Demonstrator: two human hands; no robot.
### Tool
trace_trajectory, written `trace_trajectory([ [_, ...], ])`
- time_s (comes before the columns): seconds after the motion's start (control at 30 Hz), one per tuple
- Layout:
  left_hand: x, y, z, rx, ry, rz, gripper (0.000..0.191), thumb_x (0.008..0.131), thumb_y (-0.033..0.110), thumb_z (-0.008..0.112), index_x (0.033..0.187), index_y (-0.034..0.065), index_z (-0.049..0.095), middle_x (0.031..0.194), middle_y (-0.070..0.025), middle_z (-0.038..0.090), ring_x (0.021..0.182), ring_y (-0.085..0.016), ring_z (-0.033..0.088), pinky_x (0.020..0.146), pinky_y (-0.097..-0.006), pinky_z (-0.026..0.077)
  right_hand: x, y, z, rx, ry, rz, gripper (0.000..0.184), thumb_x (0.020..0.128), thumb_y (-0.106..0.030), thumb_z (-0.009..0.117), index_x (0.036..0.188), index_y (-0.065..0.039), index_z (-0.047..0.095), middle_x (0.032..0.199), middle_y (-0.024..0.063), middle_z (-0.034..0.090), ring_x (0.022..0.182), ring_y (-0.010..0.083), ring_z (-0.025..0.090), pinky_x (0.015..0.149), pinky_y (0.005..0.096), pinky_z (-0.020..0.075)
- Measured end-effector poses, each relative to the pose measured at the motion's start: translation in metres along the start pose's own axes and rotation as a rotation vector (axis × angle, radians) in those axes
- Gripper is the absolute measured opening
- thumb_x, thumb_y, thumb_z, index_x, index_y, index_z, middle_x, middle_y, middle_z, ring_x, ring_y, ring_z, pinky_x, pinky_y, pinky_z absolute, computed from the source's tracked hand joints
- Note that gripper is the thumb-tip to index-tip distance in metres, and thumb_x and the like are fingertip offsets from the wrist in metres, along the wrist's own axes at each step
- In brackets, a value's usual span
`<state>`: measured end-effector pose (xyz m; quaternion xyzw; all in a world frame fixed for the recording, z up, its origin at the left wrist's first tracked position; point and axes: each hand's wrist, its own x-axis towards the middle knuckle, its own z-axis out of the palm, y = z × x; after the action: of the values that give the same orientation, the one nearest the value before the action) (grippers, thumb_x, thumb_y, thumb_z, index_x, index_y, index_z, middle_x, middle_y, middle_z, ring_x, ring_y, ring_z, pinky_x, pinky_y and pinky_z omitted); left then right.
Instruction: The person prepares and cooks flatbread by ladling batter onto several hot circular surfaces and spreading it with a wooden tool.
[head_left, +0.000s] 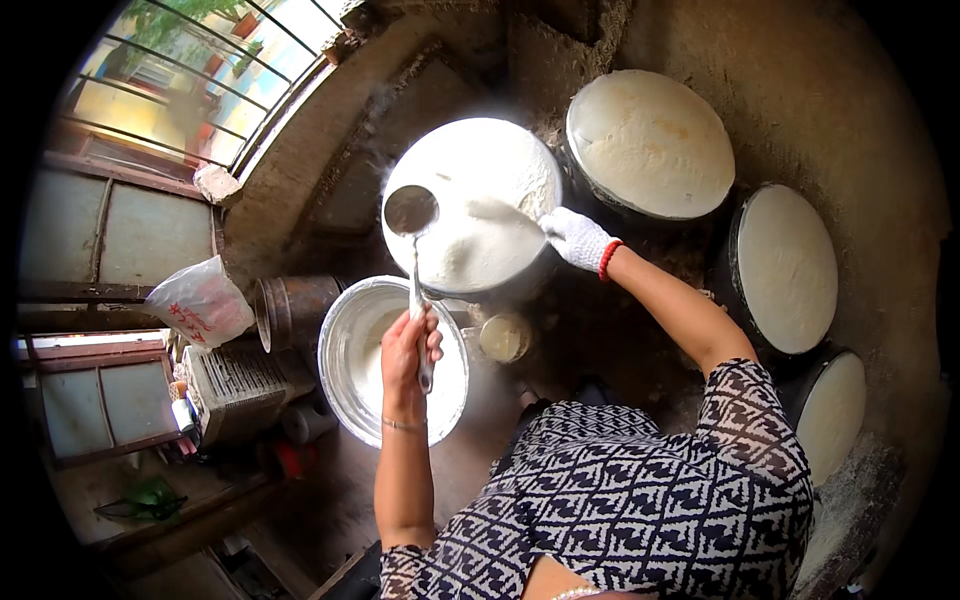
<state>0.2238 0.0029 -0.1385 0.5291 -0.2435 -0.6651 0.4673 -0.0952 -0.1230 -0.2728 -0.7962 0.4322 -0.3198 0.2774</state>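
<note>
My left hand (411, 346) is bare and closed round the handle of a metal ladle (411, 210). The ladle's round bowl hangs over the left part of a large round griddle (472, 255), whose top is covered with a white layer. Below that hand stands a white basin (330, 367) with pale batter-like matter in it. My right hand (577, 238), in a white knit glove with a red bead bracelet at the wrist, is at the griddle's right edge. It grips a flat, blurred spreader (504, 213) that reaches over the white layer.
Several more round griddles with pale tops stand at the right, among them one at the upper right (649, 142). A small container (505, 337) is beside the basin. At the left are a rusty metal drum (300, 311), a plastic bag (201, 300) and a barred window (202, 82).
</note>
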Motion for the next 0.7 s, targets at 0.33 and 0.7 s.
trace_trajectory([
  [0.33,0.065,-0.011,0.009,0.17,0.014,-0.016,0.014,0.095,0.013,0.056,0.084,0.0051,0.052,0.072,-0.0031,0.053,0.054,-0.01,0.05,0.039,-0.0224,0.04,-0.067,-0.096,0.084,-0.068,0.392,0.423,0.047,0.086,-0.006,0.056,0.132,0.0,0.045,0.089,0.024,0.052,0.081,0.0407,0.057,0.069,0.0456,0.0481],
  [0.7,-0.055,0.049,0.014,-1.362,-0.45,-0.338,0.033,0.105,0.017,0.035,0.123,-0.0098,0.041,0.086,-0.0056,0.044,0.055,-0.008,0.038,0.039,-0.0226,0.033,-0.053,-0.186,0.035,0.006,0.376,0.129,0.012,0.083,-0.004,0.063,0.095,-0.007,0.06,0.091,0.015,0.056,0.072,0.0358,0.062,0.061,0.0392,0.0527],
])
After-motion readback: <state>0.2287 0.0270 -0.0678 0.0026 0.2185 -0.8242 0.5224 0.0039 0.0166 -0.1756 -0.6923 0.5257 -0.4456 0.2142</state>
